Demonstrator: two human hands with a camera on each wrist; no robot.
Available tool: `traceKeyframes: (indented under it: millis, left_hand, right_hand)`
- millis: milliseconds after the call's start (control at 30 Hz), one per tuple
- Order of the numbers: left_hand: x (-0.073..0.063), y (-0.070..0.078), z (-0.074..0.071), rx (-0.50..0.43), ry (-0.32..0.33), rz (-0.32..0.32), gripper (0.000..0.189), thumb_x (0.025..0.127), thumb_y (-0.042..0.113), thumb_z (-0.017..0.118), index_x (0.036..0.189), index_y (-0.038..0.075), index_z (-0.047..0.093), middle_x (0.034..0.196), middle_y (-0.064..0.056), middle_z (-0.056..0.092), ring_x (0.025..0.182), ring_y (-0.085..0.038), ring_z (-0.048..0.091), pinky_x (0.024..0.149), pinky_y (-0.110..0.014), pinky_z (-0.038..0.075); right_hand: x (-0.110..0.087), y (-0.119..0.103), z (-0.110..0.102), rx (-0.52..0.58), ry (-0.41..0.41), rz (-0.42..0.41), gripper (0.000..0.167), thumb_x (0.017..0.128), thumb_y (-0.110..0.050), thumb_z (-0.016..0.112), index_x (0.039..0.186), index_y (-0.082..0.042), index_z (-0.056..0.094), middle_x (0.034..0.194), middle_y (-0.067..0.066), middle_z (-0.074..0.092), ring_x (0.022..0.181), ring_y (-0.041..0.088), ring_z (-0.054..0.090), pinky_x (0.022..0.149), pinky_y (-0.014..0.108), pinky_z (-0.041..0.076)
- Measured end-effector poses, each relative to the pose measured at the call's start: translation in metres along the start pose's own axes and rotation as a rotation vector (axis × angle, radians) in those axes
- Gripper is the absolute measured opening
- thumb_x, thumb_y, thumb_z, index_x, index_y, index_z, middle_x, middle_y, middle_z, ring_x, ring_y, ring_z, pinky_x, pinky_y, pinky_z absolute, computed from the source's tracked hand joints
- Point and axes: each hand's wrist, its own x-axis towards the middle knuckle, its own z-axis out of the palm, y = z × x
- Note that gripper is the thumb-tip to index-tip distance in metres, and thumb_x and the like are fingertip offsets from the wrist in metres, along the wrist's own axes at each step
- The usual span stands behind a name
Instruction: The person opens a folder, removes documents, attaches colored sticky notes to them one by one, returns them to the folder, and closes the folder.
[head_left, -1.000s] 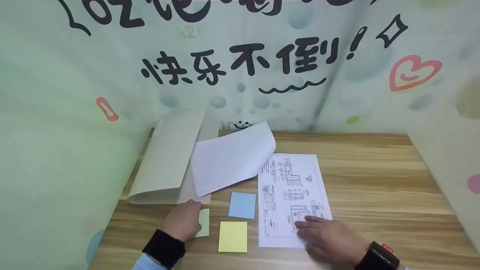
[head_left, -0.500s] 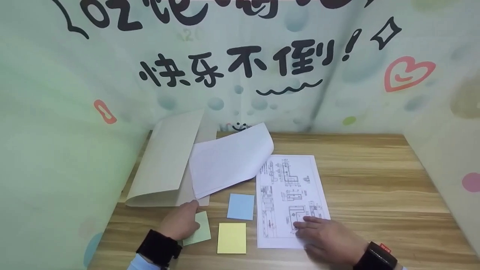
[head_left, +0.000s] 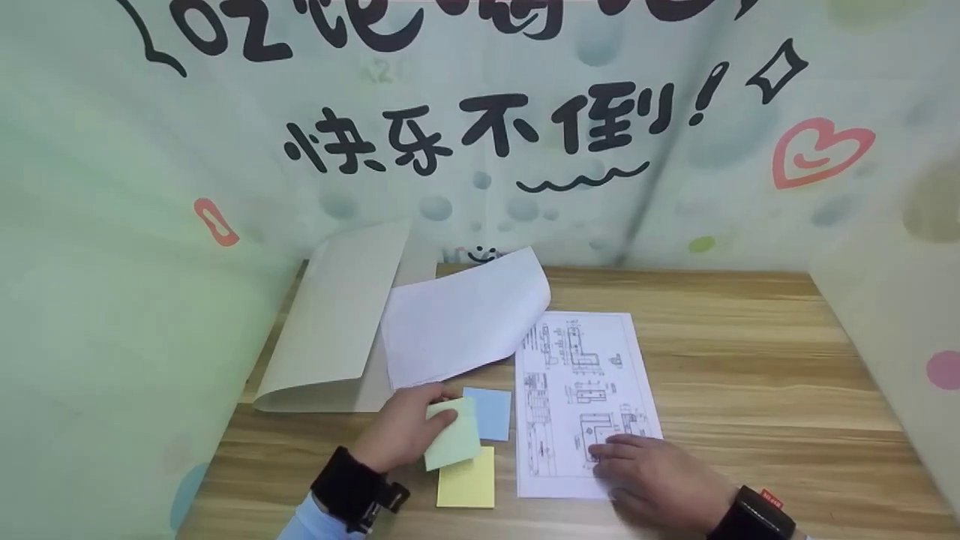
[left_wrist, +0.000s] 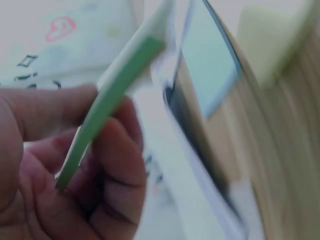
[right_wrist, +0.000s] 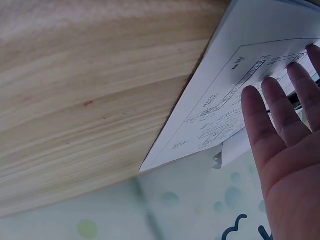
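Note:
My left hand (head_left: 405, 426) pinches a green sticky note pad (head_left: 454, 435) between thumb and fingers, tilted up off the table. In the left wrist view the edge of the green pad (left_wrist: 112, 102) shows its thickness. Partly behind it lie a blue sticky note pad (head_left: 491, 414) and a yellow sticky note pad (head_left: 466, 486), both flat on the wood. On the lower right of a printed technical drawing (head_left: 555, 457) rests my right hand (head_left: 667, 476). Its fingers look extended over the drawing (right_wrist: 200, 117) in the right wrist view.
A pale folder (head_left: 330, 315) stands half open at the back left. From it a blank-looking white sheet (head_left: 465, 315) sticks out, its corner over the drawing's top. Wooden table (head_left: 750, 375) surrounds these, with printed fabric (head_left: 487, 217) along back and sides.
My left hand has picked the green pad up from the table and carried it rightward, over the edges of the blue and yellow pads. The right hand stays on the drawing.

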Motion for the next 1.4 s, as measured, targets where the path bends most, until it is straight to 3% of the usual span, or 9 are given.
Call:
traceKeyframes:
  millis: [233,367,567,767,867,967,1033,1100,1400]
  left_hand:
    - [0.015,0.023,0.032,-0.139,-0.049,0.053,0.030,0.100,0.024,0.065,0.126,0.009,0.067,0.129,-0.012,0.068,0.127,-0.034,0.059,0.108,-0.055,0.046]
    - [0.022,0.031,0.047,-0.174,-0.104,0.030,0.029,0.098,0.028,0.067,0.123,0.012,0.066,0.127,-0.010,0.068,0.124,-0.033,0.060,0.106,-0.054,0.047]
    - [0.030,0.041,0.066,-0.191,-0.144,0.033,0.024,0.094,0.030,0.073,0.111,0.015,0.063,0.110,-0.003,0.069,0.113,-0.026,0.063,0.101,-0.050,0.049]
    - [0.031,0.042,0.076,-0.267,-0.131,0.033,0.024,0.094,0.032,0.073,0.109,0.015,0.064,0.119,-0.006,0.071,0.120,-0.027,0.062,0.104,-0.048,0.049]
    - [0.031,0.041,0.077,-0.406,-0.125,-0.014,0.025,0.097,0.028,0.069,0.115,0.011,0.065,0.113,-0.010,0.072,0.102,-0.023,0.066,0.087,-0.038,0.053]
    - [0.031,0.041,0.079,-0.663,-0.185,-0.071,0.030,0.104,0.021,0.058,0.127,0.002,0.059,0.111,-0.013,0.073,0.094,-0.019,0.069,0.080,-0.030,0.057]
    - [0.030,0.041,0.081,-0.826,-0.237,-0.104,0.034,0.107,0.016,0.048,0.135,-0.003,0.053,0.114,-0.017,0.073,0.098,-0.022,0.073,0.083,-0.031,0.061]
    - [0.029,0.041,0.084,-0.921,-0.277,-0.129,0.037,0.109,0.013,0.040,0.141,-0.005,0.048,0.120,-0.019,0.071,0.107,-0.027,0.073,0.090,-0.036,0.061]
    - [0.028,0.041,0.094,-0.964,-0.283,-0.137,0.038,0.110,0.010,0.035,0.145,-0.003,0.045,0.125,-0.021,0.069,0.108,-0.025,0.072,0.090,-0.038,0.061]
  right_hand:
    - [0.016,-0.011,-0.004,-0.007,-0.071,0.107,0.032,0.090,-0.028,0.075,0.121,-0.017,0.071,0.128,0.001,0.070,0.115,0.020,0.068,0.096,0.042,0.056]
    - [0.037,-0.020,-0.004,0.020,-0.027,0.162,0.044,0.091,-0.039,0.076,0.127,-0.017,0.066,0.138,0.000,0.063,0.121,0.019,0.065,0.097,0.041,0.056]
    - [0.059,-0.028,-0.001,0.053,0.092,0.099,0.059,0.081,-0.048,0.083,0.127,-0.018,0.060,0.153,0.003,0.049,0.132,0.020,0.057,0.103,0.041,0.053]
    - [0.066,-0.027,0.003,0.043,0.108,0.052,0.067,0.079,-0.040,0.086,0.135,-0.014,0.059,0.155,0.005,0.048,0.136,0.019,0.054,0.109,0.039,0.049]
    - [0.066,-0.024,0.003,0.018,0.124,0.085,0.056,0.078,-0.039,0.086,0.124,-0.017,0.063,0.152,0.003,0.052,0.134,0.018,0.055,0.108,0.037,0.050]
    - [0.066,-0.020,0.002,-0.012,0.142,0.138,0.046,0.078,-0.039,0.086,0.113,-0.019,0.064,0.147,0.004,0.057,0.130,0.022,0.057,0.105,0.039,0.052]
    - [0.066,-0.018,0.001,-0.029,0.144,0.173,0.045,0.078,-0.039,0.086,0.112,-0.020,0.064,0.145,0.004,0.058,0.129,0.023,0.059,0.103,0.039,0.054]
    - [0.066,-0.016,0.001,-0.029,0.131,0.198,0.044,0.078,-0.039,0.086,0.112,-0.021,0.065,0.144,0.005,0.058,0.129,0.023,0.059,0.104,0.041,0.053]
    - [0.066,-0.018,-0.003,0.091,0.038,0.264,0.040,0.086,-0.047,0.079,0.114,-0.022,0.067,0.152,0.000,0.053,0.137,0.023,0.055,0.108,0.043,0.051]
